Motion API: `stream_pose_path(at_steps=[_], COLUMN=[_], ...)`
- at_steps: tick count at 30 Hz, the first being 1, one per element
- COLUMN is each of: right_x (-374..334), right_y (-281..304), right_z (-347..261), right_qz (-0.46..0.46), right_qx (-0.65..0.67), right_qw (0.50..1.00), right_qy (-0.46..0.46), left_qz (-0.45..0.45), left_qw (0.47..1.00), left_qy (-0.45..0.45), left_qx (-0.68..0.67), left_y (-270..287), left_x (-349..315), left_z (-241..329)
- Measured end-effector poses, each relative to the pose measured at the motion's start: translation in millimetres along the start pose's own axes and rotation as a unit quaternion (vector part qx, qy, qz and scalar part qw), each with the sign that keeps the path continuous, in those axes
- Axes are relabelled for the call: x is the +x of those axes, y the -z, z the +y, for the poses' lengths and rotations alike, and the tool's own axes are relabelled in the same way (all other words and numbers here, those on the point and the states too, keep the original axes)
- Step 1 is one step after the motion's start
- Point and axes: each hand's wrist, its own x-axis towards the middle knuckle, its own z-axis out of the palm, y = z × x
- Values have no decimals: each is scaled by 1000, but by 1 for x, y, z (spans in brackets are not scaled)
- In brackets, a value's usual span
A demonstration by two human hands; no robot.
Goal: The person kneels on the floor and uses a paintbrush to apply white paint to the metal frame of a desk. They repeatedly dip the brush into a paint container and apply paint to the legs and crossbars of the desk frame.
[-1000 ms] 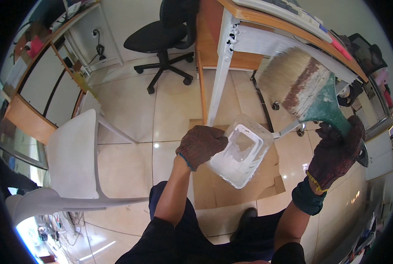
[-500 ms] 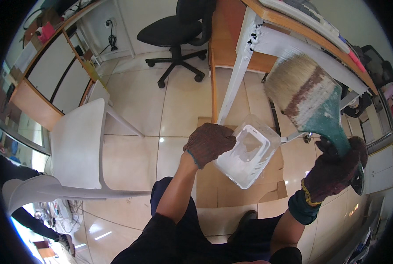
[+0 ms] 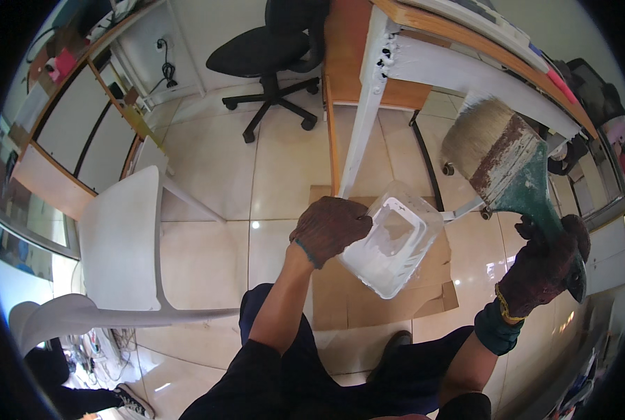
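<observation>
My left hand [image 3: 331,231], in a dark knitted glove, is closed on the left rim of a plastic tub [image 3: 373,271] smeared inside with white paint. A wide paintbrush [image 3: 519,164] with a green handle and pale bristles is gripped in my right hand [image 3: 547,264], also gloved. Its bristles point up and left, in front of the white crossbar [image 3: 438,66] of a table; whether they touch it I cannot tell. The table's white leg [image 3: 363,115] stands beyond the tub and has dark spots near its top.
Flattened cardboard [image 3: 333,308] lies on the tiled floor under the tub. A white chair [image 3: 120,241] stands at left, a black swivel chair [image 3: 267,52] at the back. A cabinet [image 3: 81,136] is at far left. Another person's shoe [image 3: 135,400] shows at lower left.
The brush in my right hand has moved a little right and down, apparently turning slightly. My left hand and the tub have barely moved. The other person's foot has shifted right.
</observation>
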Motion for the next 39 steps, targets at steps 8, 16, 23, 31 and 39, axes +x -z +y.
stream_pose_path(at_steps=[8,16,23,31,39], right_x=[-11,15,41,25,-21], right_y=[-9,-16,15,6,-14], right_z=[5,14,34,34,-35], right_qz=[-94,-65,70,53,-199], right_qx=[302,133,81,90,-123], right_qw=[947,989,994,984,952], right_qy=[-56,-27,14,146,196], left_qz=[4,-36,-4,-41,-40], left_qw=[997,991,994,993,991], left_qy=[65,123,95,104,116], left_qx=[-45,-36,-53,-35,-43], left_y=[13,17,11,14,15], left_x=[1,5,5,6,5], left_z=[25,31,30,35,39])
